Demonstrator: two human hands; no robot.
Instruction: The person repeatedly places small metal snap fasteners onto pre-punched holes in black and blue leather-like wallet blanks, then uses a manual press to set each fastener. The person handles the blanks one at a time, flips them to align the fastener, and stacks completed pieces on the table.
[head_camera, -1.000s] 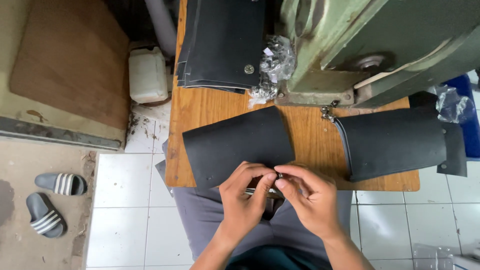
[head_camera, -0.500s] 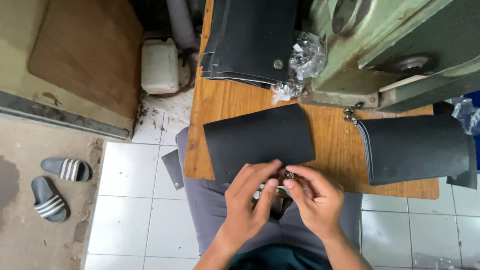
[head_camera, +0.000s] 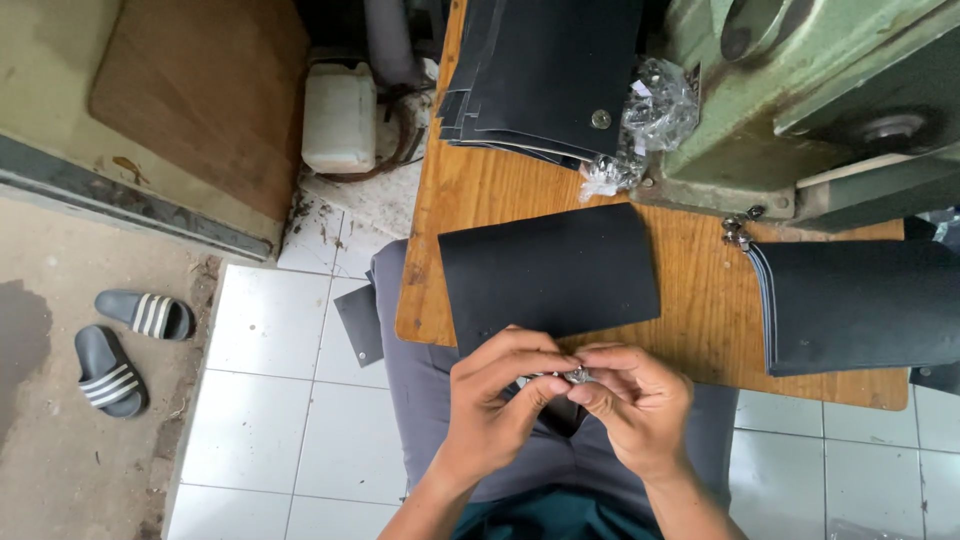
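Observation:
A black leather sheet (head_camera: 548, 268) lies on the wooden table (head_camera: 700, 310), its near edge hanging over toward my lap. My left hand (head_camera: 493, 400) and my right hand (head_camera: 632, 398) meet at that near edge. Between their fingertips sits a small silver metal fastener (head_camera: 576, 375), pinched from both sides against the sheet. A stack of black sheets (head_camera: 858, 305) lies at the right of the table, and another stack (head_camera: 550, 75) with a round stud lies at the back.
A green machine (head_camera: 810, 100) fills the back right, with clear bags of metal fittings (head_camera: 655, 105) beside it. A white jug (head_camera: 340, 118) stands on the floor at the left. Grey striped sandals (head_camera: 120, 345) lie far left. A black scrap (head_camera: 358, 325) hangs by my knee.
The view has shifted left and tilted, so the table sits further right. My hands stay joined at the sheet's near edge with the fastener between the fingertips.

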